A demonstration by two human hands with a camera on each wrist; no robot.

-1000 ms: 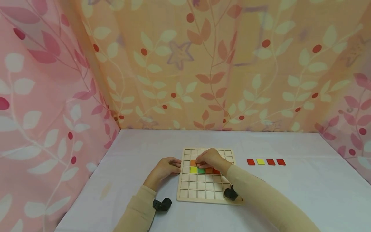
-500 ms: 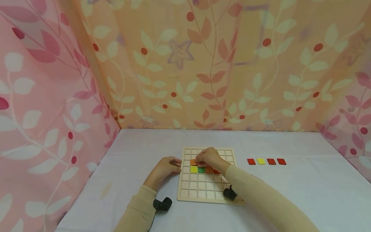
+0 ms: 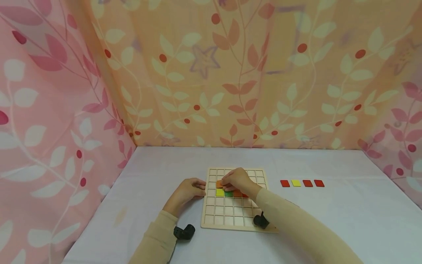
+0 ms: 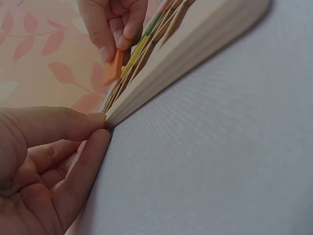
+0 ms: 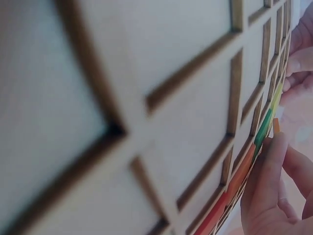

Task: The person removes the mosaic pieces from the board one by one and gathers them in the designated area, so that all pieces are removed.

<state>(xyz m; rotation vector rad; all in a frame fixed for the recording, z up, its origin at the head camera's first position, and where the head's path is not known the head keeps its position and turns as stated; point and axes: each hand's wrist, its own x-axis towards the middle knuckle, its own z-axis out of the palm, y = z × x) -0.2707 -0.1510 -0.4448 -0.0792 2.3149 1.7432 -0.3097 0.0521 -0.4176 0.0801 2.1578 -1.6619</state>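
Little has shifted since the earlier frames: the right hand stays over the far middle of the square wooden grid board, and the left hand has not left the board's left edge. Its right-hand fingers are curled together and pinch a small orange square tile, held tilted with one edge raised above the grid cell just beyond the yellow tile. Next to that yellow tile on the right lies a green tile, then orange-red tiles partly hidden under the hand. The left-hand fingers lie nearly straight, thumb and forefinger tips pressed against the board's left rim at table level. Near rows of the grid are bare cells. To the right, well apart from the board, a row of red, yellow, red, red tiles lies on the pale lilac table.
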